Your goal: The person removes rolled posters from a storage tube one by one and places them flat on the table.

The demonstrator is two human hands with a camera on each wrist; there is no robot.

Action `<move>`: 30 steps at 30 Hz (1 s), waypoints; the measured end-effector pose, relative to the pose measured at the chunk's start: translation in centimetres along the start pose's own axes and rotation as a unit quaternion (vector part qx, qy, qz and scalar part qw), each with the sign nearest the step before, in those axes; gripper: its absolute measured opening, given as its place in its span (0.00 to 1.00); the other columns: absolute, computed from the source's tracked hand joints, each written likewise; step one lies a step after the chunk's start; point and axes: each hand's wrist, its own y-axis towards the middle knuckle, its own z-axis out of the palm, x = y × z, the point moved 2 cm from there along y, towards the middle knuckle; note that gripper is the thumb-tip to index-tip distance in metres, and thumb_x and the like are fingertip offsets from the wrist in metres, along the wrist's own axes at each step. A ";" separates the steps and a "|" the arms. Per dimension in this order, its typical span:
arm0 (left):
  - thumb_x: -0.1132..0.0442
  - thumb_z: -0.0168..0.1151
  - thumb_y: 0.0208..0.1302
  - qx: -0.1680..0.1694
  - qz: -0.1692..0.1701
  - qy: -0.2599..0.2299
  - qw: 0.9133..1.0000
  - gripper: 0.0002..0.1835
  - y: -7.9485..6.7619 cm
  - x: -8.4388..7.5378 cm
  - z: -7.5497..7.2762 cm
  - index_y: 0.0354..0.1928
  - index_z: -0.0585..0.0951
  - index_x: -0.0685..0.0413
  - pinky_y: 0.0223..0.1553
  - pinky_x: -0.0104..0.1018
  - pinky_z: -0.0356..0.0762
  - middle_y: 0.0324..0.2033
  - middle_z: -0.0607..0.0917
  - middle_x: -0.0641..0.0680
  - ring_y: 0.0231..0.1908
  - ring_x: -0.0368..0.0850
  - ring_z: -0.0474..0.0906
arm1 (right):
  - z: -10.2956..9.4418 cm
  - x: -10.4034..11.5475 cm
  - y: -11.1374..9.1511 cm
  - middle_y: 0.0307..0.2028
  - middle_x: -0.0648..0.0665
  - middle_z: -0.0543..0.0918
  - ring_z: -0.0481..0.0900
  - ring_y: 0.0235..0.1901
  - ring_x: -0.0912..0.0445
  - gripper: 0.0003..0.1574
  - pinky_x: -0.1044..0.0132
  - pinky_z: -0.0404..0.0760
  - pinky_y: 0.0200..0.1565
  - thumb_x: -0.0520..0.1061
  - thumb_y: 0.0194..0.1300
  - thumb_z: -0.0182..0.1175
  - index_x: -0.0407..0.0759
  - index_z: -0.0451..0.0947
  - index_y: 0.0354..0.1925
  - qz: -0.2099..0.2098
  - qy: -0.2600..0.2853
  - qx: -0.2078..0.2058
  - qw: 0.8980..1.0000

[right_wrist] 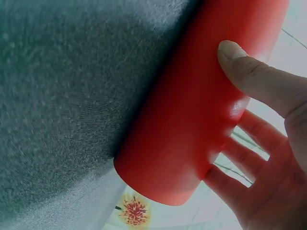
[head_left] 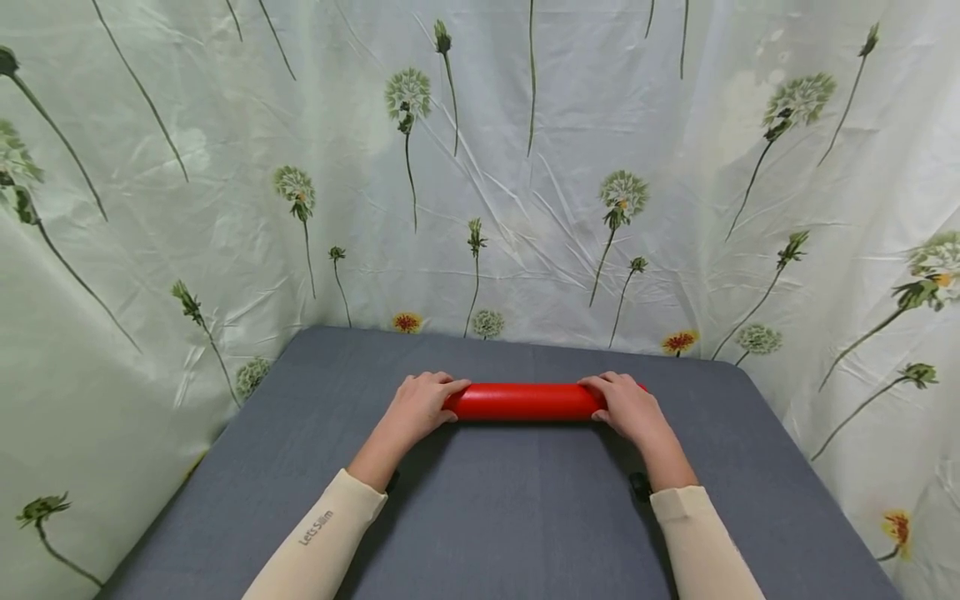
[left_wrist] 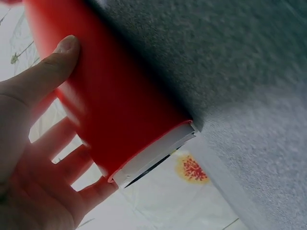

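A smooth red roll lies crosswise on the grey-covered table. My left hand grips its left end and my right hand its right end. In the left wrist view, the left thumb presses the near side of the roll, with the fingers behind it. That end shows a whitish inner layer under a thin red edge. The right wrist view has the right thumb across the roll and fingertips against its far side. This end has a rounded red edge.
A pale curtain printed with dandelions hangs behind the table and along both sides. The table's far edge runs beyond the roll. Cream sleeves cover both forearms, and a dark wrist device shows beneath the right wrist.
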 end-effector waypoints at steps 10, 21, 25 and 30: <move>0.53 0.80 0.61 -0.003 -0.004 0.025 1.000 0.32 0.2 -1.2 -0.1 0.68 0.83 0.39 0.48 0.55 0.83 0.56 0.89 0.55 0.50 0.57 0.86 | -0.2 -1.1 1.4 0.65 0.35 0.81 0.75 0.64 0.36 0.35 0.34 0.82 0.55 0.40 0.64 0.75 0.49 0.80 0.68 -0.006 0.016 0.020 1.000; 0.50 0.79 0.61 0.004 -0.016 0.015 1.000 0.32 0.8 -1.9 0.1 0.69 0.82 0.40 0.48 0.55 0.80 0.59 0.89 0.55 0.52 0.58 0.85 | -0.5 -2.4 2.7 0.67 0.33 0.78 0.73 0.65 0.34 0.35 0.35 0.80 0.58 0.40 0.65 0.74 0.49 0.79 0.69 -0.007 0.034 0.043 0.998; 0.49 0.80 0.61 0.004 -0.021 0.016 1.000 0.33 1.1 -2.1 0.3 0.68 0.83 0.43 0.44 0.52 0.78 0.60 0.88 0.55 0.51 0.58 0.85 | -0.3 -3.1 3.2 0.68 0.33 0.76 0.71 0.66 0.34 0.36 0.34 0.80 0.58 0.40 0.65 0.74 0.49 0.78 0.69 -0.007 0.038 0.051 0.998; 0.48 0.80 0.59 -0.007 -0.025 0.024 0.999 0.33 1.4 -2.3 0.6 0.67 0.83 0.45 0.40 0.48 0.76 0.60 0.89 0.54 0.48 0.57 0.86 | -0.3 -3.8 3.9 0.69 0.31 0.75 0.70 0.67 0.33 0.36 0.32 0.79 0.59 0.40 0.65 0.74 0.49 0.78 0.70 -0.003 0.044 0.057 0.997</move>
